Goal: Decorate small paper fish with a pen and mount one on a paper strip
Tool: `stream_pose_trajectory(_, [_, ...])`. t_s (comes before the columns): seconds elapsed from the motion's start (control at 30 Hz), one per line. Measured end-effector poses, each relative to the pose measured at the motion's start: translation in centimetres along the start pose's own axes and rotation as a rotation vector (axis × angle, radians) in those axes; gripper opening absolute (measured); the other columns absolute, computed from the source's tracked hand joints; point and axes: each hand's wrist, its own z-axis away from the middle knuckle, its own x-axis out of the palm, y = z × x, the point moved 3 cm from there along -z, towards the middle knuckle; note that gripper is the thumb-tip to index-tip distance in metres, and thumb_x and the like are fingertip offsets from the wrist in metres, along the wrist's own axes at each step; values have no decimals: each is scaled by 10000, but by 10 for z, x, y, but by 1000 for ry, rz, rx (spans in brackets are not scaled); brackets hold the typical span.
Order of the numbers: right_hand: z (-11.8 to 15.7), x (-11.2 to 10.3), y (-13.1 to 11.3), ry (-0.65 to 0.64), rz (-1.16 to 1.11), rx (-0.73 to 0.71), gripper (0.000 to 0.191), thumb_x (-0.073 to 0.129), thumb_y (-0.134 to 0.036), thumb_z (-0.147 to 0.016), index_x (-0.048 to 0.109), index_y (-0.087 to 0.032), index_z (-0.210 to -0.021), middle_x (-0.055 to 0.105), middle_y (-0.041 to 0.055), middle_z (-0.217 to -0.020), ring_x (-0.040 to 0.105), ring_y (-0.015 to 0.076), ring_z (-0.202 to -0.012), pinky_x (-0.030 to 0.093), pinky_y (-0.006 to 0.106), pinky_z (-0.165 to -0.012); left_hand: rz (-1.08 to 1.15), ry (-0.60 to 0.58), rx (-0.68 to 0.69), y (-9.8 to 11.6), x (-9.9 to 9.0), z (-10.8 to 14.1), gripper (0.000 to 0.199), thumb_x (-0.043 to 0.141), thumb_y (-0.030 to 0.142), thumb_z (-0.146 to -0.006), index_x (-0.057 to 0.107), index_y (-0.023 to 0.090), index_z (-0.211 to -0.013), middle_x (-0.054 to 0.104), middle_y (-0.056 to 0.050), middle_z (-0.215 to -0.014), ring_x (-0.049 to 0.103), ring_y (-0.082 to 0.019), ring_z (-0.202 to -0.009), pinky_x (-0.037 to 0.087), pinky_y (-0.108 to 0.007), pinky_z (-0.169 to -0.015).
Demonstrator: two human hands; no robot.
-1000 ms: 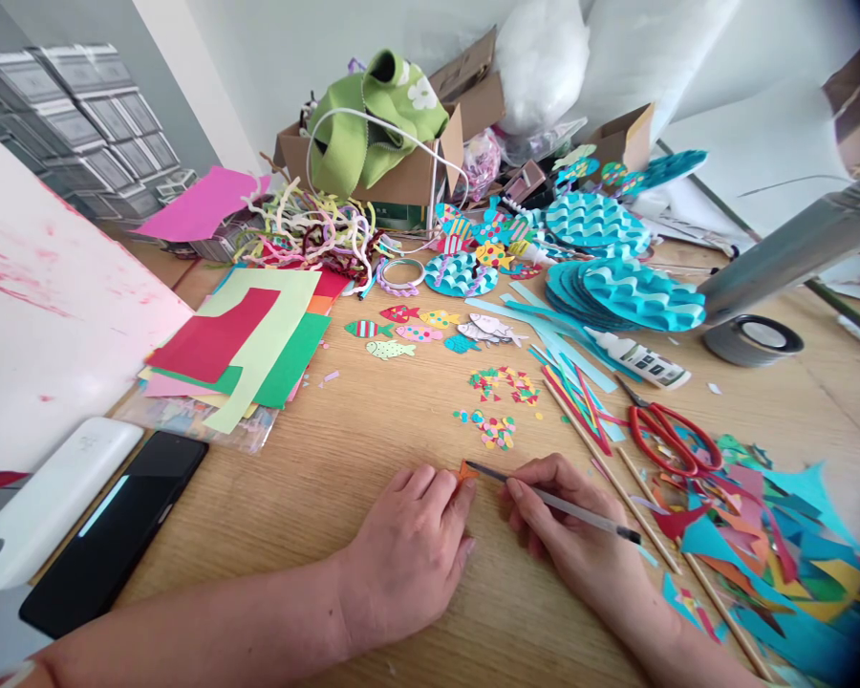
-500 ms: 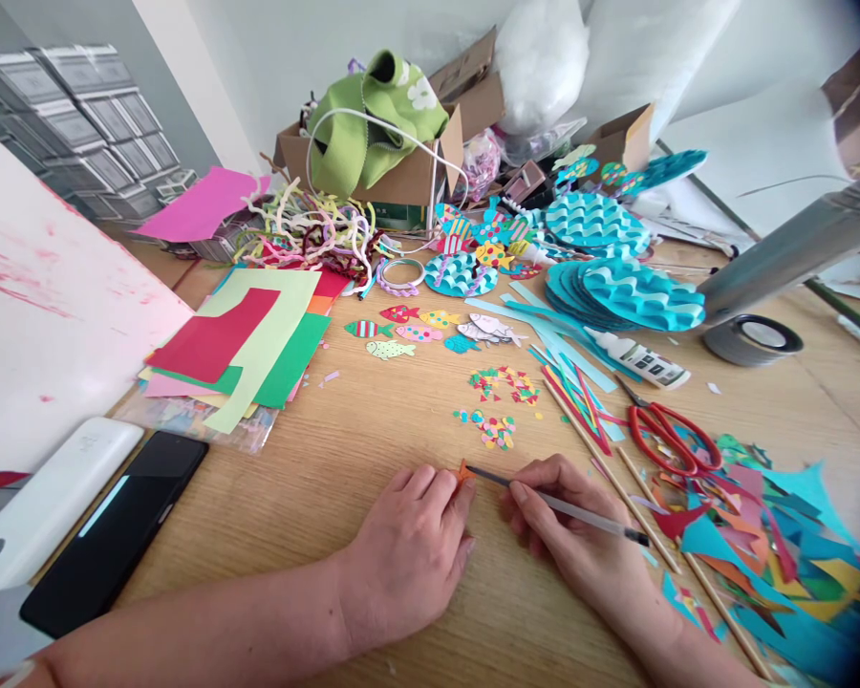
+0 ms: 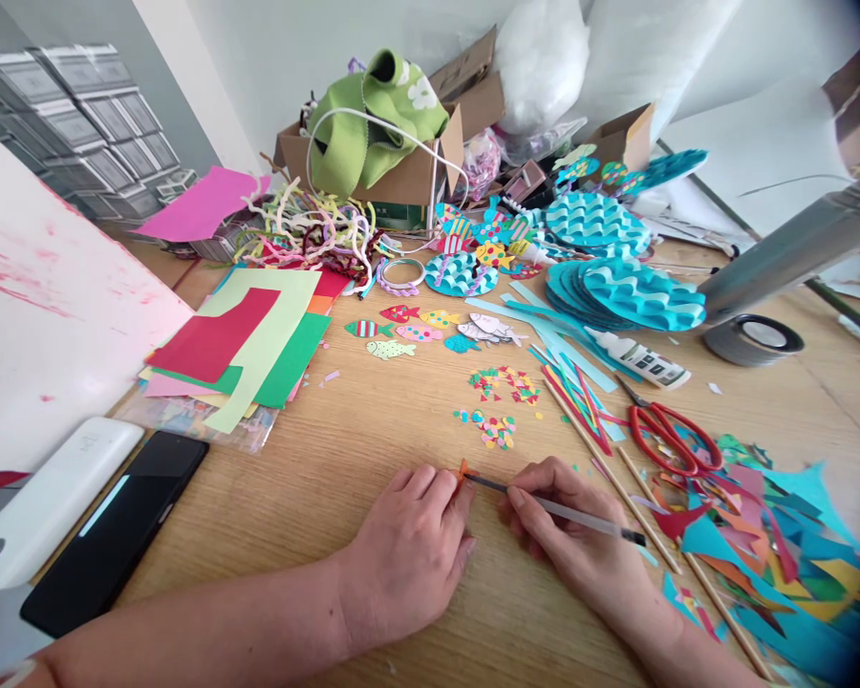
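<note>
My left hand point(image 3: 419, 545) is closed over a small orange paper piece point(image 3: 462, 468) at the table's front middle, and only a tip of it shows past the fingers. In my right hand point(image 3: 563, 521) is a pen point(image 3: 580, 516) with a clear barrel and dark end. Its point touches or nearly touches the orange tip. Farther up the table lie small decorated paper fish point(image 3: 419, 333). Between them and my hands sit two little heaps of paper bits, one of mixed confetti point(image 3: 505, 385) and one of dots point(image 3: 498, 432).
Red-handled scissors point(image 3: 674, 438), thin wooden sticks point(image 3: 649, 506) and coloured paper scraps point(image 3: 774, 535) lie on the right. A glue bottle point(image 3: 645, 361) lies near blue wavy discs point(image 3: 637, 296). Stacked coloured paper point(image 3: 287, 368) and a phone point(image 3: 121, 526) are on the left.
The pen's point has shifted slightly down along the orange piece, and its rear end has moved a little left. My left hand has stayed nearly still.
</note>
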Motion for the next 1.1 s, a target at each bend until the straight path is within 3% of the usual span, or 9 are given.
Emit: stream_pose_trajectory(1.1, [1, 0, 2, 20, 2, 7, 279, 572, -452, -902, 559, -209, -766, 590, 4, -585, 516, 120, -457, 404, 225, -407, -43, 16, 16, 0, 1, 0, 389, 454, 313, -959, 502, 104, -1285, 567, -110, -1114, 495, -243, -977, 458, -401, -854])
